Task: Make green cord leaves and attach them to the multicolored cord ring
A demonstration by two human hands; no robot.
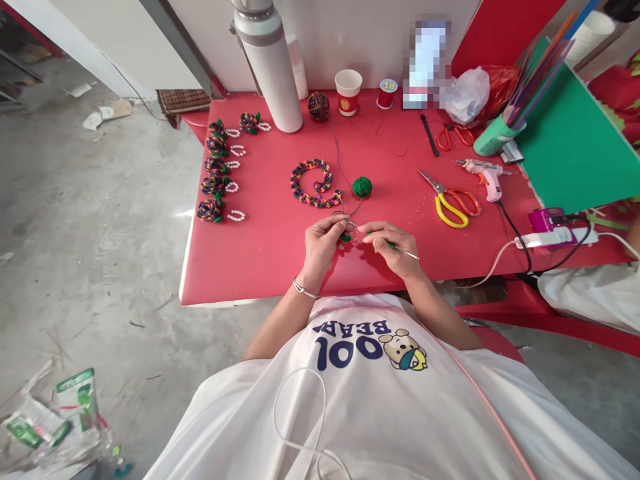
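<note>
Six rosettes [210, 211]: seemingly finished, well left of the left fingers, some with bead loops [237, 216] beside them.
Green piece [345, 237]: apparently incomplete, pinched in the left hand's [321, 245] closed fingertips.
Hook [411, 255]: gripped by the right hand's [396, 249] curled fingers (tiny work, from where I stand).
Braided strip [296, 183]: beyond the left fingers, loosely curled, unlike the rosettes.

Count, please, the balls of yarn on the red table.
2. The multicoloured ball is left of the paper cup; the green ball is right of the curled strip. I see no others, but some may be hidden.
</note>
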